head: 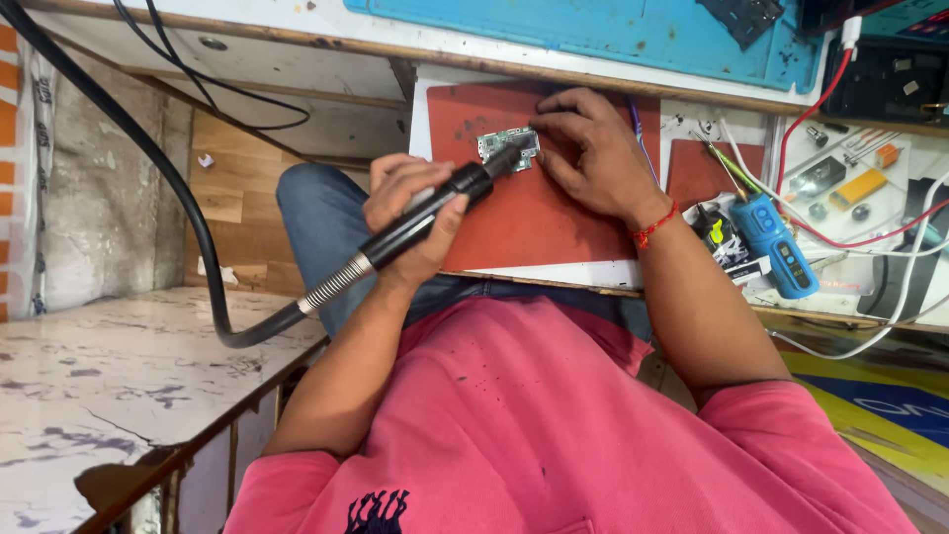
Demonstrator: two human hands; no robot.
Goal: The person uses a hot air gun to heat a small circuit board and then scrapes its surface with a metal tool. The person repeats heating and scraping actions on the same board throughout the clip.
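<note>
A small green circuit board (508, 146) lies flat on a red mat (534, 222) on the desk (633, 272), close in front of the person. Both hands meet at it.

The left hand (410, 222) holds a black hot-air tool (435, 213), with the fingers wrapped tight round its handle. The tool's long body slants up and to the right, from the hand toward the board. Its tip sits right at the lower left edge of the board; I cannot tell if the tip touches it. A thick black hose (148, 168) runs from the back of the tool, loops down to the left, then goes up and away.

The right hand (593, 148) is the nearer one to the board. It rests on the mat just to the right of the board, palm down, with the fingers (546, 124) bent and the tips pressing at the board's right edge. They pinch nothing; they seem to pin it in place. A red thread (655, 225) goes round this wrist.

The left elbow is tucked low by the pink shirt (554, 435), and the forearm points up to the tool. The right forearm comes in from the right side at a slant.

To the right of the mat lies a blue gadget (776, 242), among red and white wires (870, 237).
</note>
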